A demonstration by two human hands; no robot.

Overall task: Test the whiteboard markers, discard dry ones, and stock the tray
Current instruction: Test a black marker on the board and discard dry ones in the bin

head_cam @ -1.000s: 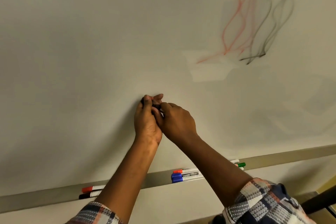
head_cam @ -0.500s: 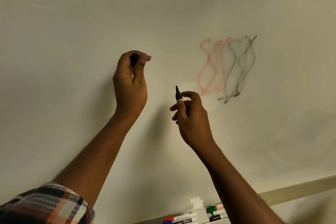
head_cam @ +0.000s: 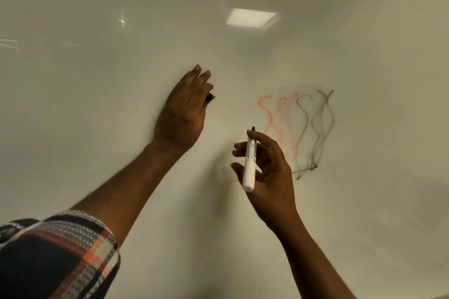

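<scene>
Item 1: white-barrelled black-tipped whiteboard marker point(head_cam: 250, 165), uncapped, tip pointing up, hovering just off the glossy white whiteboard point(head_cam: 121, 128). The right hand point(head_cam: 269, 172) is gripping its barrel loosely.
Item 2: small black cap point(head_cam: 209, 97). The left hand point(head_cam: 184, 114) is pinching it.
Risk: the loose fingers are inviting a dropped marker.

In right hand point(head_cam: 269, 170): marker point(head_cam: 250, 162), left of scribbles point(head_cam: 313, 128) on whiteboard point(head_cam: 97, 128); in left hand point(head_cam: 184, 114): cap point(head_cam: 209, 97).

Person's arms as seen from the head. Left sleeve point(head_cam: 60, 257): plaid cloth with a dark navy ground crossed by orange, white and grey bands, ending in a pale woven cuff edge. Above the sleeve, bare forearm and left hand point(head_cam: 182, 114). To the right of the sleeve, bare forearm and right hand point(head_cam: 274, 177).
</scene>
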